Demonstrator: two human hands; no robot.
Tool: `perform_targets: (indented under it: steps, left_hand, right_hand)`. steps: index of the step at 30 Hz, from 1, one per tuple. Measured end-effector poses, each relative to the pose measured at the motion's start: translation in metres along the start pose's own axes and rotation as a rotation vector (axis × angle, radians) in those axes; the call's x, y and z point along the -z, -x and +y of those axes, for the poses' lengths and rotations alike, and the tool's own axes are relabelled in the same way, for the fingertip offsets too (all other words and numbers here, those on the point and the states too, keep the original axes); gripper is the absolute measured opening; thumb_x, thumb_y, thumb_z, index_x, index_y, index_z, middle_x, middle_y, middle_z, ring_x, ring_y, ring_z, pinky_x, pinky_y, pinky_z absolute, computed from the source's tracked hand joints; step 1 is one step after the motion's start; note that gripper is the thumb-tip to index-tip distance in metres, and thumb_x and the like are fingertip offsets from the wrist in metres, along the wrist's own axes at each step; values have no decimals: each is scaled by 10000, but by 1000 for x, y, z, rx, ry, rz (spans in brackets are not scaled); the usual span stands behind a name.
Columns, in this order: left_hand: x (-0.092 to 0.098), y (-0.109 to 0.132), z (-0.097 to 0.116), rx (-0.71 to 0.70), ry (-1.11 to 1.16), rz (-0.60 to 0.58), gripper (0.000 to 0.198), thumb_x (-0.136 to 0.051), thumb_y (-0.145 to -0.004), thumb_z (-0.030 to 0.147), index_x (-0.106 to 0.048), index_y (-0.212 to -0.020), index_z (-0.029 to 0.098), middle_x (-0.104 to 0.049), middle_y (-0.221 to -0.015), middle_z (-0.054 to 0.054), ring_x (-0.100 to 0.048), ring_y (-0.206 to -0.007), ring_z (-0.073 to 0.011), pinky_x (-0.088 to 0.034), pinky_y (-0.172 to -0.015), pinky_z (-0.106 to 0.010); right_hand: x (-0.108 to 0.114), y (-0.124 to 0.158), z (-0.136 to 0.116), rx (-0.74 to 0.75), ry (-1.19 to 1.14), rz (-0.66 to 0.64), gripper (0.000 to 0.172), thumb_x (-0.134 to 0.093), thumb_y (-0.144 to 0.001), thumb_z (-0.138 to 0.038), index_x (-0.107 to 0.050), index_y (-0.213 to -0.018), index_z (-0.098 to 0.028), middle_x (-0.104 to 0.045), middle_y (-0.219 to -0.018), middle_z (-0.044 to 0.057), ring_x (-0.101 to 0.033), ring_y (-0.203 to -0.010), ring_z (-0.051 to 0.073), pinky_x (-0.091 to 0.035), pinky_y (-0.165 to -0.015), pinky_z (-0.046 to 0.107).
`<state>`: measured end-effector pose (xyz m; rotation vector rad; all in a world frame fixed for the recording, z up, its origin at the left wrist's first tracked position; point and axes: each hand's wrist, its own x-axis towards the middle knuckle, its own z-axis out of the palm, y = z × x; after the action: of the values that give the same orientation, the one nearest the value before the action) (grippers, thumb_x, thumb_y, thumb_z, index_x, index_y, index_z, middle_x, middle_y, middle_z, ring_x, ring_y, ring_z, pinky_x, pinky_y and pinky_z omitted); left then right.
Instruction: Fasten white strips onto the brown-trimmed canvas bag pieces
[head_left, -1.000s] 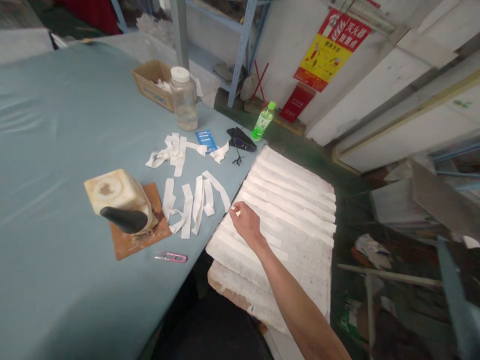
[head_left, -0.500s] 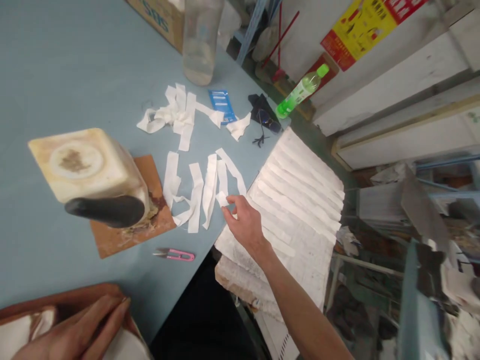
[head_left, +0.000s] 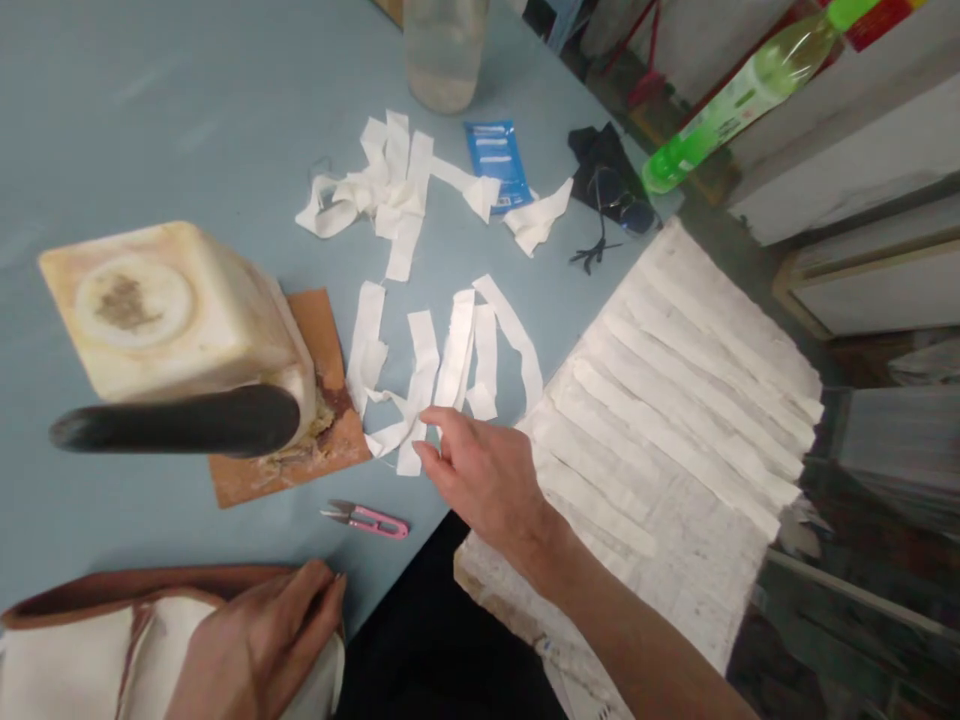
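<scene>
My left hand (head_left: 259,640) is closed on the brown-trimmed edge of a white, bag-like piece (head_left: 67,655) at the lower left, thumb and finger pinching near its corner. Over the near ends of several white fabric strips (head_left: 454,345) is my right hand (head_left: 487,480), thumb and forefinger apart with nothing visible between them; whether it touches a strip I cannot tell. Pink-handled thread snips (head_left: 367,518) lie on the table between the hands. A whitish plastic container with a black handle (head_left: 180,420) stands on a brown, glue-smeared board (head_left: 330,440).
A heap of white strips (head_left: 405,190) lies farther back, beside a blue packet (head_left: 495,160). Glasses (head_left: 622,205), a green-capped bottle (head_left: 742,100) and a clear jar (head_left: 446,60) stand or lie near the far edge. At the right is a pale board with rows of strips (head_left: 675,380).
My right hand has moved left across the strips, toward the near ends of those at the middle. My left hand has shifted right with the white piece. The view has moved too.
</scene>
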<state>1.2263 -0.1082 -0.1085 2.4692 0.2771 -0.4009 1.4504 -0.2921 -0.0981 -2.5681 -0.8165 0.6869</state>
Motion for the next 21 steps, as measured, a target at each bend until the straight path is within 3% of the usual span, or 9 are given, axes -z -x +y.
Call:
perform_targets:
  steps: [3,6,12,16,21]
  left_hand:
    - [1,-7,9,-134,-16,54,408,-462,-1118,324,-611,-741,281,-696,-549,70,-698,-414,-158,-453,-429,-265]
    - [3,-9,14,-194,-45,116,438,-415,-1133,264,-562,-721,282,-656,-520,82,-636,-357,-142,-419,-407,-276]
    - [9,-1,0,-202,8,134,381,-457,-1131,266,-609,-782,280,-698,-582,85,-691,-418,-135,-436,-420,-268]
    - [7,3,-17,-123,62,91,381,-479,-1116,313,-613,-760,285,-707,-577,72,-708,-431,-159,-452,-428,-277]
    - [-1,5,-32,-40,181,14,374,-540,-1087,408,-617,-741,287,-711,-570,59,-705,-429,-183,-480,-460,-288]
  right_hand:
    - [0,-10,-25,45,94,-249,167,-672,-1105,-291,-730,-1249,-226,-890,-1022,72,-864,-937,262,-567,-697,301]
    - [-14,-19,-43,42,134,-340,155,-658,-1120,-295,-715,-1207,-179,-883,-1026,117,-872,-953,293,-617,-723,332]
    - [-45,-25,-53,22,161,-267,104,-622,-1095,-150,-706,-1047,-188,-873,-932,105,-871,-876,280,-581,-655,318]
    - [-41,-7,-39,-14,131,-178,137,-625,-1109,-222,-725,-1017,-229,-866,-858,63,-852,-798,258,-482,-605,298]
    - [-33,11,-8,1,-156,49,89,-695,-1031,-284,-738,-955,-267,-799,-755,-18,-768,-713,194,-466,-661,269]
